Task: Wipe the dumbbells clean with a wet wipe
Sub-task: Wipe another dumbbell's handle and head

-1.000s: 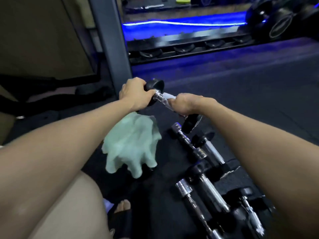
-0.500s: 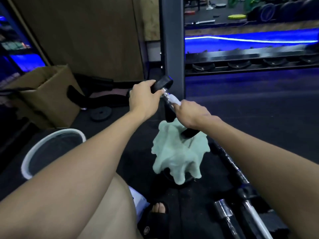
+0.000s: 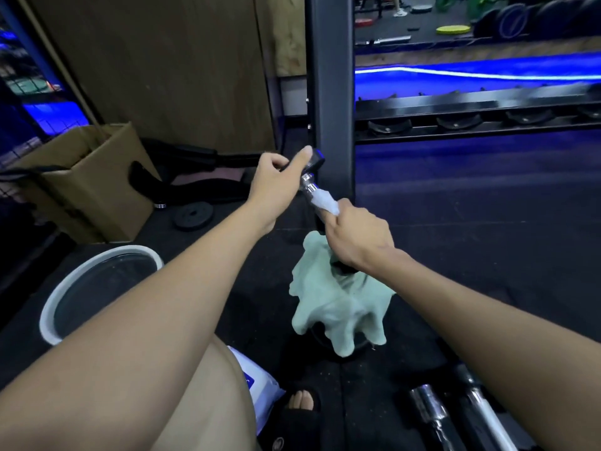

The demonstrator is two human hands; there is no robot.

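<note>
I hold a small dumbbell tilted in the air, with a chrome handle and black ends. My left hand grips its upper black end, thumb raised along it. My right hand is closed around the handle with a white wet wipe wrapped on the chrome; the wipe sticks out above my fingers. The lower black end peeks out under my right hand. A pale green cloth lies bunched on the floor just below.
More chrome dumbbell handles lie at the bottom right. A white-rimmed bucket stands at the left, a cardboard box behind it, a small black weight plate beside it. A wipes pack lies by my foot. A dark rack post rises ahead.
The view has swung left, bringing the bucket and box into sight. My right hand has slid down the handle, exposing more of the wipe, and my left thumb has lifted.
</note>
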